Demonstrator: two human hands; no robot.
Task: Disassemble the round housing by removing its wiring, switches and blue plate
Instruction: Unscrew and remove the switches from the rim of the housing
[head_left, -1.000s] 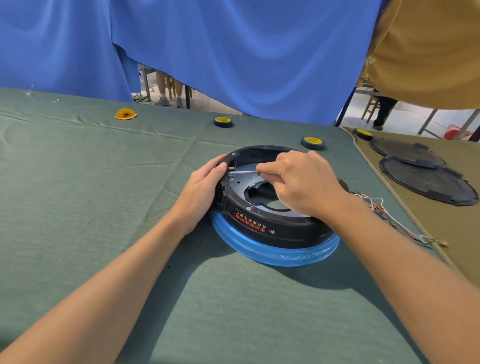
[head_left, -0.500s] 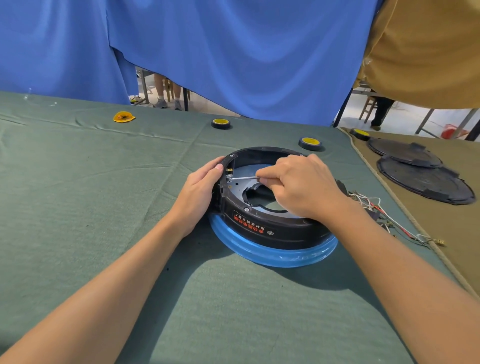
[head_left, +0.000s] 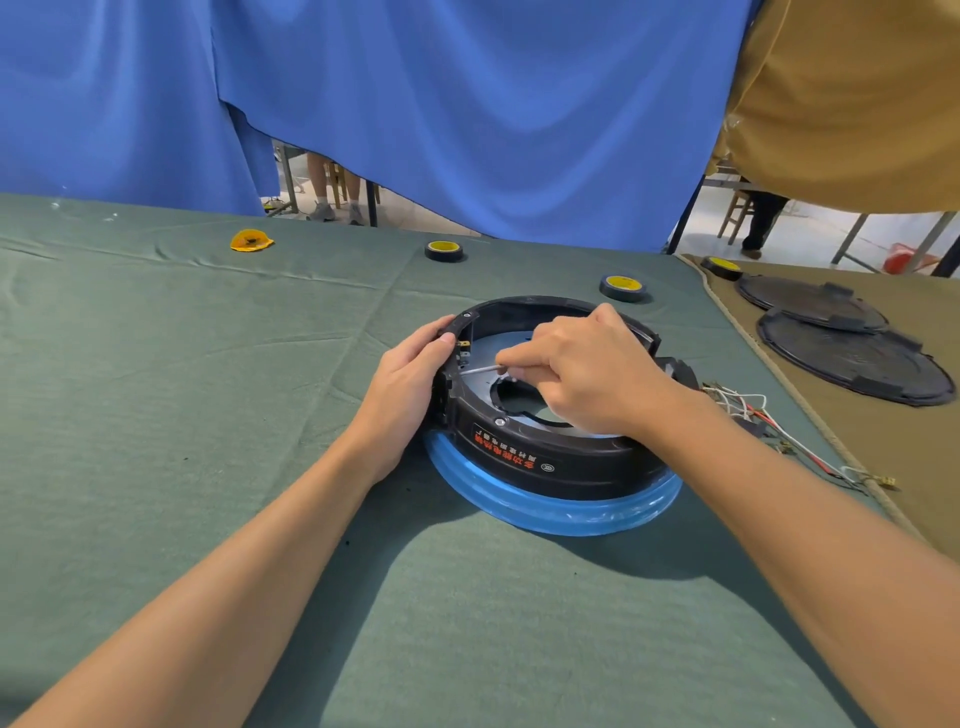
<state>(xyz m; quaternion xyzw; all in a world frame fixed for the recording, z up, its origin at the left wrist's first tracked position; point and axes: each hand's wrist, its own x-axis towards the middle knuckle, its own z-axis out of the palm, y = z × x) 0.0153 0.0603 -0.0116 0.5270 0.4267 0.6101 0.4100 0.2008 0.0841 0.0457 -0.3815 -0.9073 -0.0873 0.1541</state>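
Note:
The round black housing (head_left: 545, 457) sits on a blue ring-shaped plate (head_left: 550, 506) on the green cloth, red lettering on its near wall. My left hand (head_left: 410, 379) grips the housing's left wall from outside. My right hand (head_left: 587, 374) reaches over the open middle, fingers pinched on a thin metal screwdriver shaft (head_left: 480, 369) whose tip points left at a small switch with brass terminals (head_left: 462, 349) on the inner wall. A loose bundle of red and white wires (head_left: 769, 421) lies to the housing's right.
Two black-and-yellow tape rolls (head_left: 444, 251) (head_left: 622, 287) and a yellow disc (head_left: 251, 241) lie farther back. Two black round covers (head_left: 852, 358) rest on the tan cloth at right, with a third roll (head_left: 721, 267). Blue curtain behind; a person's legs show beyond it.
Both hands stay at the housing. The screwdriver tip keeps pointing at the switch on the left inner wall; only the head view has shifted slightly.

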